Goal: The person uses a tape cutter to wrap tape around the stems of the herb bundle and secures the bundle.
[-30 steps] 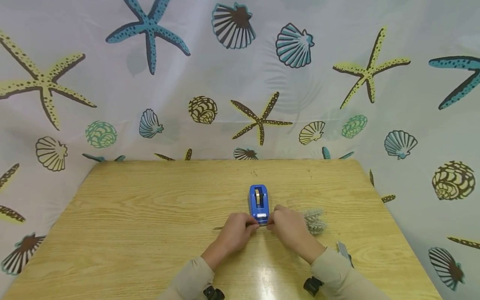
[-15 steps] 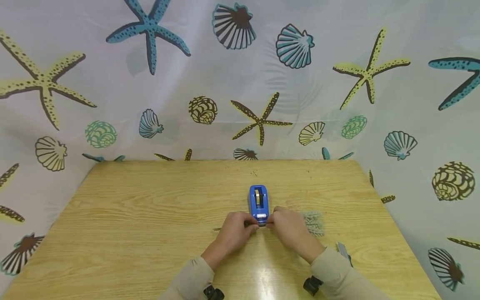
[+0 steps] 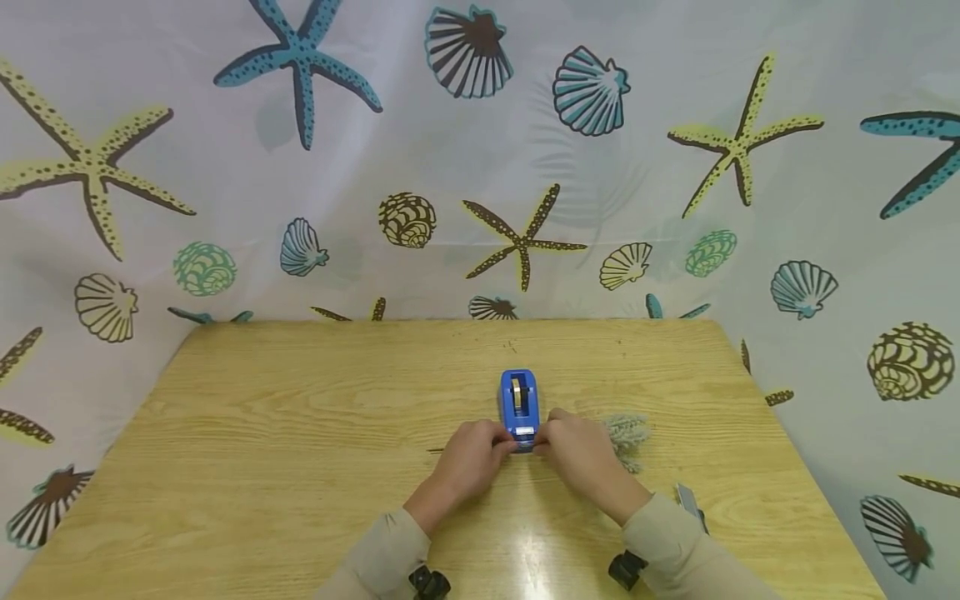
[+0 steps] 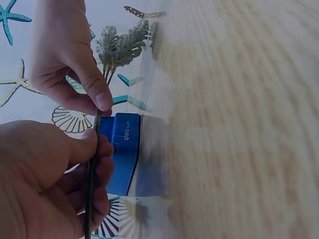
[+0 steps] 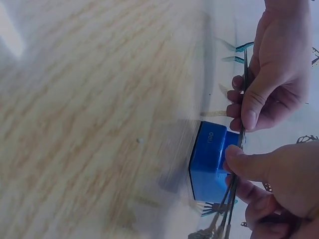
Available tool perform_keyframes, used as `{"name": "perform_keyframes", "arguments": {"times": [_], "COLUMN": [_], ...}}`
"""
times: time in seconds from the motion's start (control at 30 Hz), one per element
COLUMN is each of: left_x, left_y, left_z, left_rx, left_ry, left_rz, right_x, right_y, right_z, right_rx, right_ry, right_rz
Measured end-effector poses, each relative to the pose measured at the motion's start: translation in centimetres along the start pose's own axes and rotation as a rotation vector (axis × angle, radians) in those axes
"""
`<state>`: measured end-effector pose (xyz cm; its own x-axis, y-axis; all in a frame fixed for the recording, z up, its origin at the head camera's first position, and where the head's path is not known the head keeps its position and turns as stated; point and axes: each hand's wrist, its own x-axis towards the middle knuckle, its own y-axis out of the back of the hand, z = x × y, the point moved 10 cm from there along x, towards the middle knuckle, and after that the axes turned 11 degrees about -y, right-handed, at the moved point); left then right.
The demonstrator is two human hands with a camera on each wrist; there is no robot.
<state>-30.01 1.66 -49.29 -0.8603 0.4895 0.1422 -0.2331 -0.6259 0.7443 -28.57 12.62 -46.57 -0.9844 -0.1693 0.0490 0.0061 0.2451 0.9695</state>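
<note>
A bundle of thin dark stems (image 4: 89, 191) with grey-green leafy heads (image 3: 628, 433) lies crosswise in front of a blue tape dispenser (image 3: 531, 404). My left hand (image 3: 467, 460) grips the stems with thumb and curled fingers, and their thin ends stick out to its left. Close by, my right hand (image 3: 581, 457) pinches them nearer the leaves, as the right wrist view shows. Both hands' fingertips are at the front end of the dispenser, where its cutter is. A tape roll (image 3: 517, 393) sits in the dispenser. Fingers hide the part of the stems between the hands.
To the right of my right forearm lies a silver-and-black tool (image 3: 687, 502) that looks like a utility knife. The wooden table (image 3: 300, 417) meets a white curtain (image 3: 337, 167) with starfish and shell prints at its back and sides.
The leafy heads have shifted and fanned out differently, and the stem ends at the left sit slightly higher. Both hands keep nearly the same place at the dispenser's front.
</note>
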Motion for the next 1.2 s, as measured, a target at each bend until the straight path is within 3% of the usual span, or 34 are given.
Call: {"name": "perform_keyframes", "arguments": {"times": [0.3, 0.7, 0.9, 1.2], "left_x": [0.1, 0.1, 0.0, 0.2], "left_y": [-0.1, 0.6, 1.0, 1.3], "left_z": [-0.2, 0.0, -0.2, -0.4], "left_rx": [-0.054, -0.057, -0.093, -0.120], "left_ry": [-0.017, -0.046, -0.035, -0.051], "left_rz": [0.046, 0.112, 0.184, 0.233], "right_x": [0.0, 0.4, 0.4, 0.7], "right_y": [0.0, 0.5, 0.7, 0.4], "right_z": [0.1, 0.1, 0.6, 0.9], "right_rx": [-0.026, -0.015, 0.008, 0.048], "right_ry": [0.022, -0.012, -0.043, -0.072], "right_rz": [-0.029, 0.049, 0.077, 0.037]}}
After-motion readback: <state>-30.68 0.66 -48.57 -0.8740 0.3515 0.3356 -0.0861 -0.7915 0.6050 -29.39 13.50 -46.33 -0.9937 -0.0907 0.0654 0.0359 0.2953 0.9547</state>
